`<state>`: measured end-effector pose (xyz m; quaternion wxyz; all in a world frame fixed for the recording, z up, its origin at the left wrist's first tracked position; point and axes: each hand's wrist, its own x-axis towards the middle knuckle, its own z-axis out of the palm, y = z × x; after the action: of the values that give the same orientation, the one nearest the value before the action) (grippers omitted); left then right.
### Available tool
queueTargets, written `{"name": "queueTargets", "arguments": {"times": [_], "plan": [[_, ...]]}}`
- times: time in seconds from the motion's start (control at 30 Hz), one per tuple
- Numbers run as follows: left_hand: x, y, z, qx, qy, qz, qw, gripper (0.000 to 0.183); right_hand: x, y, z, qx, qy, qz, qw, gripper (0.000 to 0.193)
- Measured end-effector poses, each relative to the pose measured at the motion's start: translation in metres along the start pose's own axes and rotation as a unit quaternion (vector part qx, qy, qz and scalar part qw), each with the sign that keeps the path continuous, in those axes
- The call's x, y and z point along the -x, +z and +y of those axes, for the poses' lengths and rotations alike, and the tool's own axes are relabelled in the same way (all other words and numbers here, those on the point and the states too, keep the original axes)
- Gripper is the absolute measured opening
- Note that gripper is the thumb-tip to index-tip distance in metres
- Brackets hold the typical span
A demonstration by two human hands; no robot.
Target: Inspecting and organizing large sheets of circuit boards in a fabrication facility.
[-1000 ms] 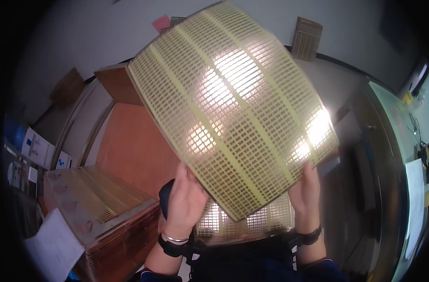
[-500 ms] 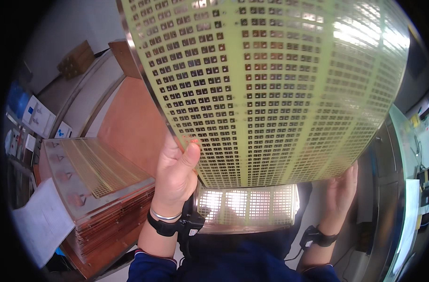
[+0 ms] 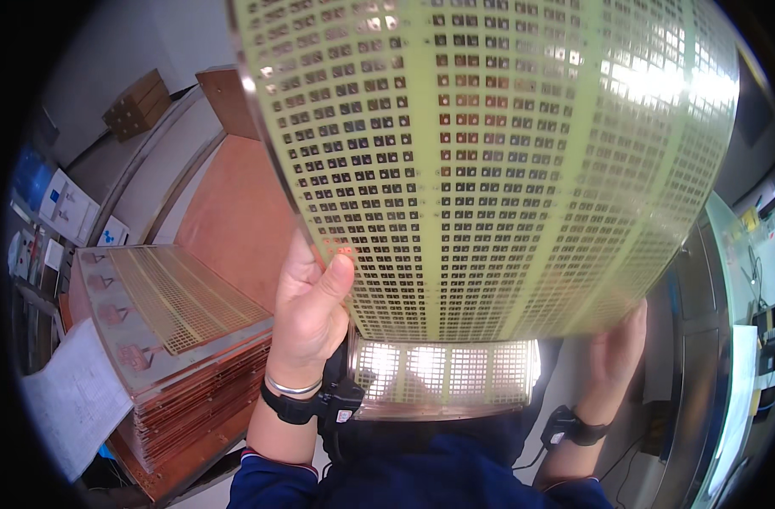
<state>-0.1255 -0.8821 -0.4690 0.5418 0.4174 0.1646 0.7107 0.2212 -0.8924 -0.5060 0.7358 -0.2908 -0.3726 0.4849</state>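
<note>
A large, thin, yellow-green circuit board panel (image 3: 430, 204), covered in rows of small dark metallic pads, is held up and tilted before me. My left hand (image 3: 313, 305) grips its lower left edge, thumb flat on the front and fingers behind. At the lower right edge, my right hand (image 3: 618, 352) supports the sheet, its fingers partly hidden behind it. Glare washes out the panel's upper right. Beneath it, close to my body, lies another shiny gridded panel (image 3: 442, 409). Each wrist carries a black strap with a small box.
On the left, a thick stack of copper-coloured sheets (image 3: 205, 407) bears a gridded panel (image 3: 179, 297) on top. A paper sheet (image 3: 73, 399) hangs beside it. Behind stand a copper-brown board (image 3: 235, 212) and a cardboard box (image 3: 139, 106). A greenish-topped bench (image 3: 722, 280) runs along the right.
The held panel's upper left edge has shifted slightly right as its tilt changes. My left hand has moved a little left, still gripping the edge. The right hand stays nearly in place.
</note>
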Motion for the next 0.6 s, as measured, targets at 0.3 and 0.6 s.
{"name": "queueTargets", "arguments": {"times": [0.3, 0.6], "plan": [[-0.004, -0.022, -0.01, -0.026, -0.166, -0.022, 0.986, 0.046, 0.009, 0.004, 0.014, 0.051, 0.079, -0.018, 0.995, 0.045], [0.025, -0.048, -0.034, 0.15, -0.126, 0.023, 0.98, 0.061, 0.024, 0.035, 0.064, -0.099, 0.124, 0.008, 0.987, 0.04]]}}
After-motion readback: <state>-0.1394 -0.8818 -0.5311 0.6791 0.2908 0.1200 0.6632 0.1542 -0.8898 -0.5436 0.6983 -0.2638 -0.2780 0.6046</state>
